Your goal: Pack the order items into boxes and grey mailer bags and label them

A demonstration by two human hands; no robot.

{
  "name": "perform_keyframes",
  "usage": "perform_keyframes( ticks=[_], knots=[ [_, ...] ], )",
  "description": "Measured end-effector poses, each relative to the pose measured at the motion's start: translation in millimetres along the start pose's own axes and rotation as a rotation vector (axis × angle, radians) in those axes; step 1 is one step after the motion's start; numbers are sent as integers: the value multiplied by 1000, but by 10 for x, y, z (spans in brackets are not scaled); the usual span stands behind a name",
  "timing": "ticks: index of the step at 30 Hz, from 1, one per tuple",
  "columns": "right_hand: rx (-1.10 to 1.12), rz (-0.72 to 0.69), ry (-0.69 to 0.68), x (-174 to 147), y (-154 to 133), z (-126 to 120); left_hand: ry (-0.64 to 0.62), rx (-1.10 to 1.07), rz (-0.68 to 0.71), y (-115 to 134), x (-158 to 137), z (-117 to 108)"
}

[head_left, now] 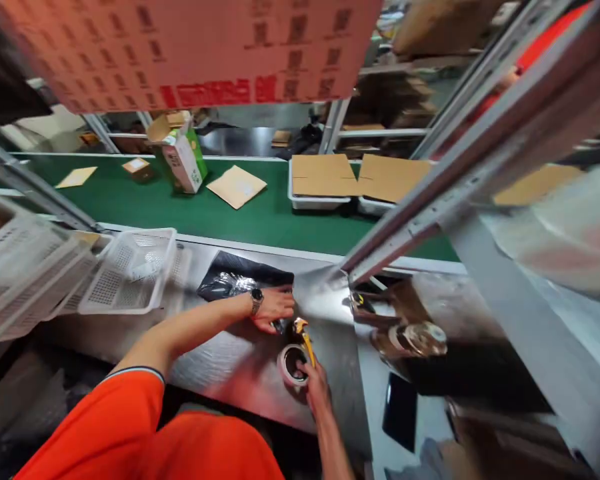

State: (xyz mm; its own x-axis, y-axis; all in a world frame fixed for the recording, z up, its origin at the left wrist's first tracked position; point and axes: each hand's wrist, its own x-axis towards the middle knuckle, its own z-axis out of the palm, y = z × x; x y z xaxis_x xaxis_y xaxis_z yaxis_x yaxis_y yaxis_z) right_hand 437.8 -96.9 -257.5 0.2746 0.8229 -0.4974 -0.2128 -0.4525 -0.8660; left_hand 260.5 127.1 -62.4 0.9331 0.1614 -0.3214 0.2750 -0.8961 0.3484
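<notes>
A black plastic mailing bag [230,272] lies on the metal table [215,353]. My left hand [275,307], with a watch on the wrist, rests over the bag's right end, fingers stretched out and palm down. A bit of dark, shiny plastic shows below its fingertips. Just to the right and nearer to me, my right hand [316,385] is closed around a tape dispenser [307,347] with a yellow handle. A roll of tape [283,365] sits on it, and its head points up toward my left hand. The fingers inside the roll are partly hidden.
Behind the table runs a green conveyor belt [260,223] with a padded envelope [237,187], a carton [183,163] and cardboard-topped bins. White baskets [130,270] stand at left. A metal post [410,213] slants up at right, near a jar [420,339] and a phone [400,411].
</notes>
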Motion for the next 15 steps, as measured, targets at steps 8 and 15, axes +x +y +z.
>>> perform_keyframes(
  ticks=[8, 15],
  knots=[
    [46, 18, -359, -822, 153, 156, 444, 56, -1244, -452, 603, -472],
    [163, 68, -344, -823, 179, 51, 214, 182, -287, 52, -48, -164]
  ],
)
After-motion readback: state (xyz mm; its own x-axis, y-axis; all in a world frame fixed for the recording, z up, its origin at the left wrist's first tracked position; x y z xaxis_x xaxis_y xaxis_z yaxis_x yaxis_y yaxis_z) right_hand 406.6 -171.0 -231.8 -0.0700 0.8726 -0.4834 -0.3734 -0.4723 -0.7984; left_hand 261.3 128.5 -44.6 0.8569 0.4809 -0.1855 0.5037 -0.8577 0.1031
